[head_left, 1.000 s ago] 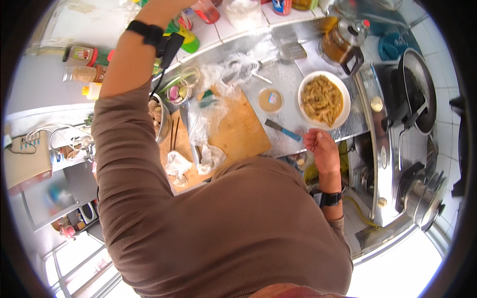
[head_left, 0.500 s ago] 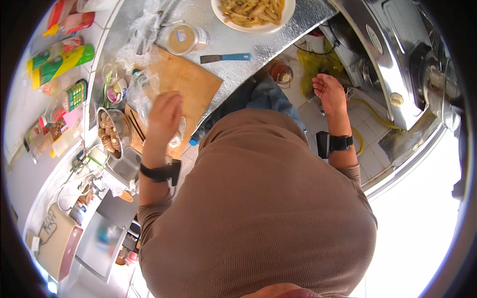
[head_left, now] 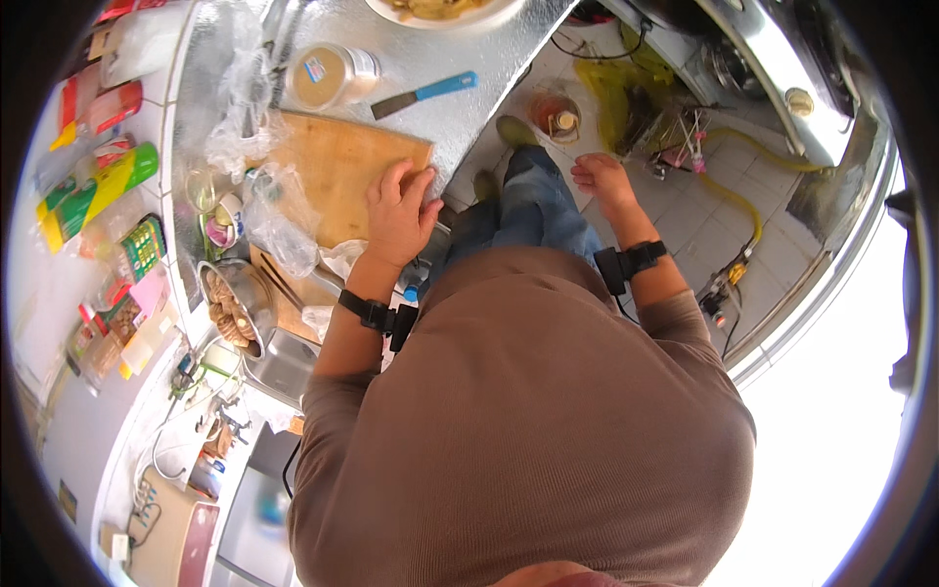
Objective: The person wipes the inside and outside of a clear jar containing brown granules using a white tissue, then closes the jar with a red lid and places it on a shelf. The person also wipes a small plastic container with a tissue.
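Left hand (head_left: pixel 399 217) flat on 1 cutting board (head_left: pixel 337 171); 1 knife (head_left: pixel 423 95) beyond.

Pale tan wooden cutting board (head_left: pixel 342 171); beyond it a blue-handled knife (head_left: pixel 423 95) on the silver-grey bench (head_left: pixel 489 59); beside it a green bottle (head_left: pixel 98 191)

A home kitchen — steel counter (head_left: pixel 489 68), wooden cutting board (head_left: pixel 342 176), sink (head_left: pixel 279 367), stove (head_left: pixel 782 68).

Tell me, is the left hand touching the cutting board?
Touching. The head view shows the left hand lying flat on the cutting board at its near corner, fingers spread over the wood, no gap visible.
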`<act>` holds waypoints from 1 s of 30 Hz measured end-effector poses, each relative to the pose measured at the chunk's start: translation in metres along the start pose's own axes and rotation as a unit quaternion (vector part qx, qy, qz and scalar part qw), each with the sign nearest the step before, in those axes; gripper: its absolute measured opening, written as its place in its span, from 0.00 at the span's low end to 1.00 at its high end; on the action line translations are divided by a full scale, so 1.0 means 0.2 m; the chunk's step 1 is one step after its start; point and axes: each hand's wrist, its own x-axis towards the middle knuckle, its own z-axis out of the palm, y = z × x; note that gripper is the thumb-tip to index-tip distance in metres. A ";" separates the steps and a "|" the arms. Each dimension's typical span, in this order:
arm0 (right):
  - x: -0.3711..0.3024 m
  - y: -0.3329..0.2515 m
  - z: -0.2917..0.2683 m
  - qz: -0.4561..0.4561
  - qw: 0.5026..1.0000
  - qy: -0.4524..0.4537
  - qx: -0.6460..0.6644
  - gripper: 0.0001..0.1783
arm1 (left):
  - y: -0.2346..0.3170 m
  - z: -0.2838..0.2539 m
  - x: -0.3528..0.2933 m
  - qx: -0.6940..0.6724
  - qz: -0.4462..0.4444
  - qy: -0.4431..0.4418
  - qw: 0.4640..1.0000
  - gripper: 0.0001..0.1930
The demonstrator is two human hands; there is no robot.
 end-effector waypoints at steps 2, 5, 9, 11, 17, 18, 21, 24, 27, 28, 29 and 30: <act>0.01 0.15 0.05 0.016 1.000 -0.002 0.009 0.15 | -0.01 0.05 -0.05 0.012 0.010 0.024 1.000 0.23; 0.02 0.37 0.14 0.028 0.999 -0.008 0.026 0.14 | -0.05 0.09 -0.07 0.018 0.025 0.032 0.999 0.23; 0.02 0.66 0.20 0.056 0.998 -0.004 0.003 0.15 | -0.06 0.11 -0.07 0.052 0.041 0.026 0.997 0.23; 0.06 0.80 0.19 0.048 0.998 -0.030 -0.036 0.15 | -0.04 0.11 -0.06 0.063 0.045 0.028 0.997 0.23; 0.49 1.07 0.01 -0.018 0.947 0.073 -0.313 0.20 | -0.02 0.12 -0.06 0.102 0.039 -0.005 0.994 0.24; 0.60 1.08 -0.02 -0.055 0.930 0.071 -0.356 0.20 | -0.03 0.12 -0.06 0.105 0.038 -0.007 0.994 0.24; 0.82 1.08 -0.08 -0.081 0.879 0.071 -0.465 0.23 | -0.04 0.13 -0.07 0.131 0.032 -0.030 0.990 0.26; 0.99 1.02 -0.11 -0.076 0.846 0.083 -0.521 0.27 | -0.04 0.14 -0.07 0.133 0.041 -0.022 0.990 0.26; 1.10 1.01 -0.12 -0.078 0.839 0.092 -0.530 0.34 | -0.04 0.14 -0.07 0.153 0.067 -0.018 0.986 0.25; 1.14 1.01 -0.12 -0.095 0.830 0.098 -0.540 0.35 | -0.03 0.14 -0.07 0.161 0.069 -0.025 0.984 0.25; 1.20 1.01 -0.12 -0.115 0.821 0.103 -0.550 0.37 | -0.03 0.13 -0.07 0.165 0.074 -0.030 0.983 0.25; 1.26 1.02 -0.13 -0.123 0.804 0.107 -0.571 0.36 | -0.04 0.13 -0.07 0.170 0.077 -0.034 0.982 0.25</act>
